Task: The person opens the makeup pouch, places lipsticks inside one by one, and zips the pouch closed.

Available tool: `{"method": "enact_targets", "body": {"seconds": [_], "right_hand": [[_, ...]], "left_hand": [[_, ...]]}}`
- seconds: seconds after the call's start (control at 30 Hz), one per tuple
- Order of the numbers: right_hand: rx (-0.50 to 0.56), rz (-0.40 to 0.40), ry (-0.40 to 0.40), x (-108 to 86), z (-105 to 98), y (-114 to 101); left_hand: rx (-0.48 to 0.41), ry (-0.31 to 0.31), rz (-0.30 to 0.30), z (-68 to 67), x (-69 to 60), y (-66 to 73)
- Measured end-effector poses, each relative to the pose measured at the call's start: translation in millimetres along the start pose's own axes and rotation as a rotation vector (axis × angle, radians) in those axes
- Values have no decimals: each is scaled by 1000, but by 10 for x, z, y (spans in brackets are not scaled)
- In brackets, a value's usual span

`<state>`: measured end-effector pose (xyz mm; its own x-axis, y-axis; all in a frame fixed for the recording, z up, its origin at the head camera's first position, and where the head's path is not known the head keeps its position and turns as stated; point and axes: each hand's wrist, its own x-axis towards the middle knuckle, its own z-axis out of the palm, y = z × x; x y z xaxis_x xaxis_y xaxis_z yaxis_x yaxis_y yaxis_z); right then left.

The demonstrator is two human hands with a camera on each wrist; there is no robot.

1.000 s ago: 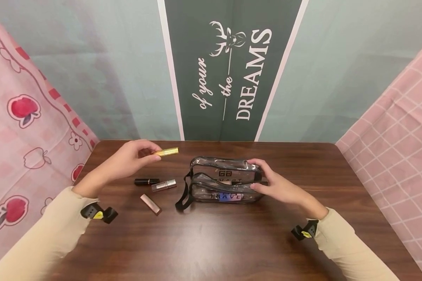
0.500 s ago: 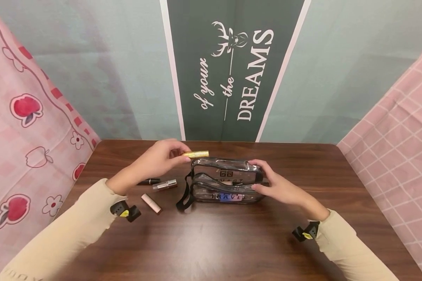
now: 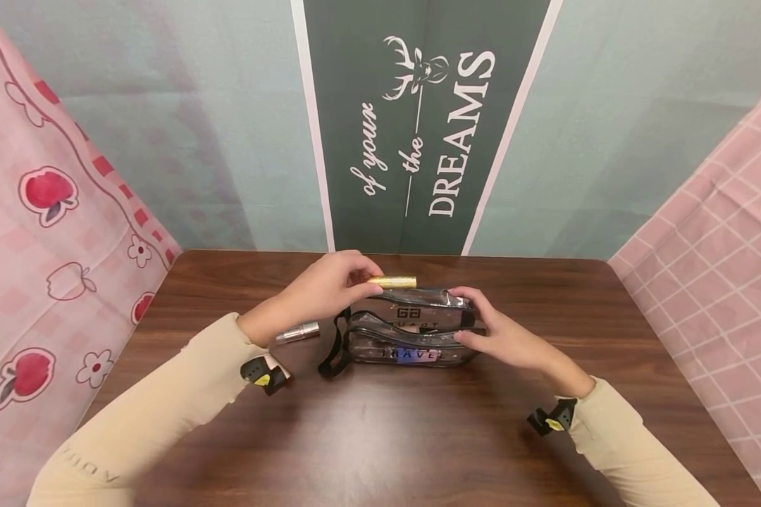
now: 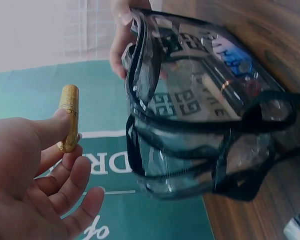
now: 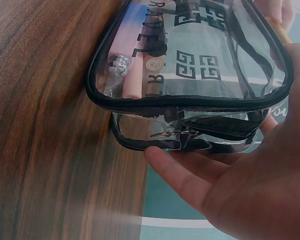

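Observation:
My left hand (image 3: 332,282) pinches a gold lipstick tube (image 3: 397,282) between thumb and fingers, above the back edge of a clear cosmetic bag (image 3: 380,350). In the left wrist view the lipstick (image 4: 69,120) stands apart from the bag, whose top gapes. At the bag's right end, my right hand (image 3: 504,336) grips the rim, thumb at the front and fingers at the back. Through the bag's wall show a pink tube (image 5: 133,80) and other cosmetics. The right wrist view has the zipper pull (image 5: 174,133) near my fingers.
A silver-capped lipstick (image 3: 299,332) lies on the brown wooden table (image 3: 380,436), left of the bag. The bag's black strap (image 3: 336,355) hangs at its left end. My left forearm hides the other tubes. Fabric curtains stand behind and at both sides.
My left hand has carried the gold lipstick rightward, from beside the bag to above its back edge. Its forearm now covers the black tube and most of the pinkish one. My right hand stays put.

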<state>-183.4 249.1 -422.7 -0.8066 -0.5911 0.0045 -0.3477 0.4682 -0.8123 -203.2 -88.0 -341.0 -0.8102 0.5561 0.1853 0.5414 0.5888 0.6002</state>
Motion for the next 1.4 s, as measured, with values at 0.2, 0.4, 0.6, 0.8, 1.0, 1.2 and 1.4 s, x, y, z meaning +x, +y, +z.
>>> {"method": "enact_targets", "body": {"seconds": [0.2,0.4,0.6,0.8,1.0,1.2,1.4], "right_hand": [[12,0,0,-2,-7,15],[22,-4,-5,0,-2,14],[4,-5,2,-1,1,0],[2,-6,10,-4,1,-4],[9,-34,21,-1,9,-13],[-8,-24,33,-6,10,-32],[-17,-25,38,-10,7,-47]], "left_hand": [[42,3,16,119,75,66],[59,1,0,204,78,94],[72,-22,-30,258,61,86],[72,-26,-29,284,52,82],[79,-45,-14,309,62,58],[126,-86,15,307,55,45],[123,-82,30,297,53,41]]}}
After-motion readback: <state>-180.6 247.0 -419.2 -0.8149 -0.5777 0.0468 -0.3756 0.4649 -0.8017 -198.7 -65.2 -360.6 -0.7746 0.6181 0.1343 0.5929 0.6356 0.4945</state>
